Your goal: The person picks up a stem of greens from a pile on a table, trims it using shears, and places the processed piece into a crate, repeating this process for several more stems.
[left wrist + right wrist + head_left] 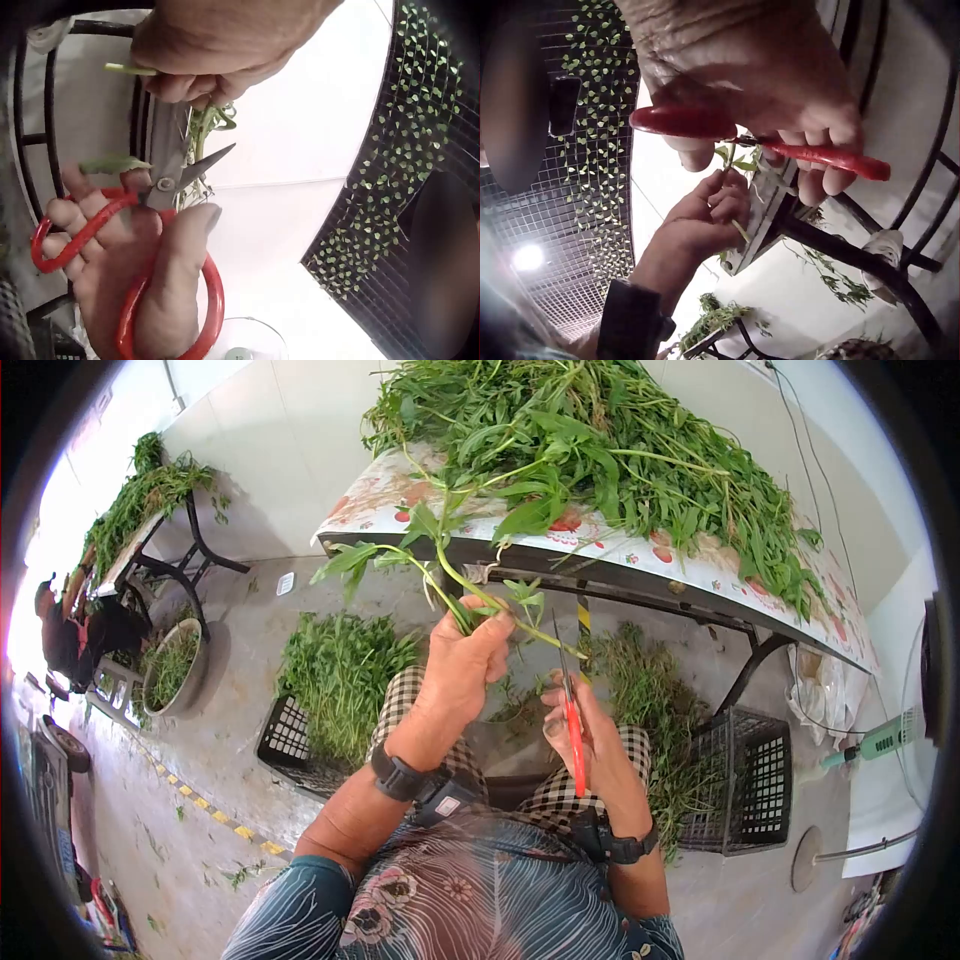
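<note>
Between its thumb and fingers, my left hand (465, 660) pinches a few leafy green stems (446, 572). Their leaves reach up toward the table edge, and a bare stem end sticks out to the right. My right hand (606, 755) holds red-handled scissors (575, 745), with the thumb through one loop and fingers through the other. In the left wrist view the scissor blades (202, 166) stand apart, just below the left hand (225, 45). A small leaf (114, 163) lies by the fingers of the right hand there. The right wrist view shows the red handles (832, 159) across the palm.
A large heap of greens (600, 450) covers much of the table (345, 510) ahead. Crates of greens stand either side of the knees: a left crate (285, 735) and a right crate (755, 780). A round tub (190, 695) sits far left. A green bottle-like object (888, 738) is at right.
</note>
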`<control>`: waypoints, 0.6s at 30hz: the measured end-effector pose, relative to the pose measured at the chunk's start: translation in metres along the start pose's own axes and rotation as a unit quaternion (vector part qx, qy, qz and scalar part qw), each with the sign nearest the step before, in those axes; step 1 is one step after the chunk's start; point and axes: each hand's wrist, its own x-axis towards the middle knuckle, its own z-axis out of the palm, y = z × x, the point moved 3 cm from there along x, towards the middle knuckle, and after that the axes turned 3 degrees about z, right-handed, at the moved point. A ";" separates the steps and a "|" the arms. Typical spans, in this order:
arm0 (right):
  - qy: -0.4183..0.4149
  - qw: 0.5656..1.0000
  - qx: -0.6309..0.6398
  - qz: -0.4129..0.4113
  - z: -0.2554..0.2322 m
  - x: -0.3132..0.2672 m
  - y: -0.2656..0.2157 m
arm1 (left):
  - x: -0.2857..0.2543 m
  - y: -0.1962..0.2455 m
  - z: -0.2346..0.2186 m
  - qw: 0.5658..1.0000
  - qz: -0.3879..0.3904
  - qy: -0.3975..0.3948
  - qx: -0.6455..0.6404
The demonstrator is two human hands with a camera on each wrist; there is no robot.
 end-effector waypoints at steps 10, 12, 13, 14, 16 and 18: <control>0.039 0.997 -0.052 -0.037 -0.005 0.003 0.002 | -0.001 -0.019 0.012 0.997 -0.032 -0.048 0.042; 0.040 0.995 -0.081 -0.048 -0.005 0.003 0.003 | -0.001 -0.020 0.011 0.997 -0.039 -0.045 0.042; 0.041 0.994 -0.094 -0.046 -0.006 0.003 0.003 | -0.001 -0.020 0.012 0.997 -0.042 -0.044 0.042; 0.042 0.992 -0.107 -0.044 -0.006 0.003 0.002 | -0.001 -0.020 0.012 0.997 -0.041 -0.046 0.046; 0.056 0.990 -0.103 -0.078 -0.005 0.003 0.003 | -0.001 -0.019 0.012 0.997 -0.040 -0.049 0.053; 0.062 0.991 -0.078 -0.086 -0.003 0.002 0.003 | -0.001 -0.019 0.011 0.997 -0.041 -0.050 0.049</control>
